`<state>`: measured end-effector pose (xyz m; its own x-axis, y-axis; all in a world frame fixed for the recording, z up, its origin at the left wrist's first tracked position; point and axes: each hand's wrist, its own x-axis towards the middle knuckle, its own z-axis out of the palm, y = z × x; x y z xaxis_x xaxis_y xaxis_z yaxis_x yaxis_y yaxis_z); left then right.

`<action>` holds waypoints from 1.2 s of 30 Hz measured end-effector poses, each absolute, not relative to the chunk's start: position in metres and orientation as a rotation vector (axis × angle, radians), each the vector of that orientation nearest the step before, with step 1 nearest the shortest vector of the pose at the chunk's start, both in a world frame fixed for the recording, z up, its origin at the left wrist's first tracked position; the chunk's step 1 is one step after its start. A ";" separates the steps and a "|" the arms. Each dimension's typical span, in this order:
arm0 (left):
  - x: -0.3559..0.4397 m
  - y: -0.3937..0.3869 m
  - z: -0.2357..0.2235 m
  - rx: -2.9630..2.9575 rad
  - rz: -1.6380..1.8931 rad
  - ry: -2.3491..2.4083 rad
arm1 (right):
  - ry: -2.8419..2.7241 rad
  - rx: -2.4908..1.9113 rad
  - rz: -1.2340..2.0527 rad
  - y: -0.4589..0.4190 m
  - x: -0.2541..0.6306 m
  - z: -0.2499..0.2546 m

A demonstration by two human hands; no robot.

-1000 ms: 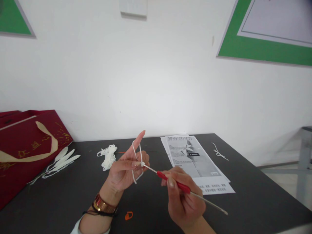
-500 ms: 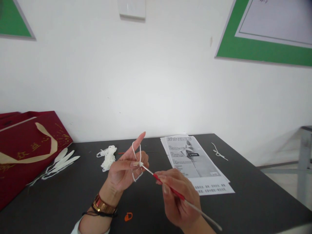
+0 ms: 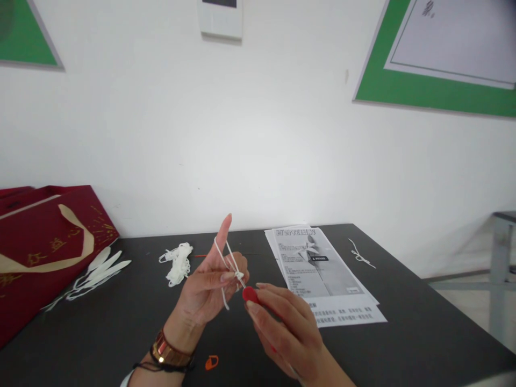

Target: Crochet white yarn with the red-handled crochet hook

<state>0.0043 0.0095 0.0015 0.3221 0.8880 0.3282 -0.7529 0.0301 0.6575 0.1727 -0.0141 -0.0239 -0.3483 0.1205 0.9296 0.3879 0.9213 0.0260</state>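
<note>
My left hand [image 3: 212,282] pinches a small knot of white yarn [image 3: 238,274] between thumb and fingers. Its index finger points up with a strand looped round it, and a loose end hangs below. My right hand [image 3: 288,328] grips a crochet hook [image 3: 250,294] by its red handle; the thin metal shaft reaches into the yarn at the left fingertips. Whether the hook's tip has caught a strand is too small to make out. An orange stitch marker [image 3: 212,362] lies on the black table below the hands.
A white yarn bundle [image 3: 178,263] lies behind my left hand. White crocheted petals [image 3: 100,274] rest beside a dark red bag [image 3: 52,236] at left. Printed sheets [image 3: 322,269] and a short knotted yarn piece [image 3: 360,255] lie at right on the black table [image 3: 419,328].
My right hand has turned the hook, so its handle now points more toward me. The yarn loop on my left index finger looks narrower, and the view has tipped up slightly.
</note>
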 end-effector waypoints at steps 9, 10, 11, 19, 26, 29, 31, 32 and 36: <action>0.007 0.000 0.014 1.108 1.476 0.426 | -1.887 -0.436 -0.410 -0.016 0.171 -0.017; 0.007 0.000 0.015 1.126 1.480 0.439 | -1.878 -0.438 -0.389 -0.016 0.171 -0.018; 0.006 0.000 0.015 1.140 1.474 0.448 | -1.870 -0.439 -0.370 -0.015 0.171 -0.019; 0.004 0.004 0.014 1.149 1.422 0.487 | -1.855 -0.423 -0.300 -0.011 0.172 -0.026; 0.003 0.008 0.010 1.117 1.428 0.508 | -1.822 -0.428 -0.161 -0.014 0.173 -0.022; 0.002 0.009 0.010 1.106 1.413 0.497 | -1.759 -0.449 0.021 -0.015 0.175 -0.021; 0.001 0.010 0.011 1.097 1.382 0.494 | -1.677 -0.479 0.169 -0.014 0.175 -0.022; 0.001 0.010 0.011 1.093 1.363 0.493 | -1.626 -0.501 0.255 -0.013 0.176 -0.022; 0.001 0.009 0.011 1.075 1.297 0.492 | -1.394 -0.534 0.584 -0.007 0.177 -0.021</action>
<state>0.0013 0.0095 0.0108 0.2606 0.9297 0.2602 -0.5239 -0.0902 0.8470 0.1770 -0.0072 -0.0210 0.0828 0.6630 0.7440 -0.0653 0.7486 -0.6598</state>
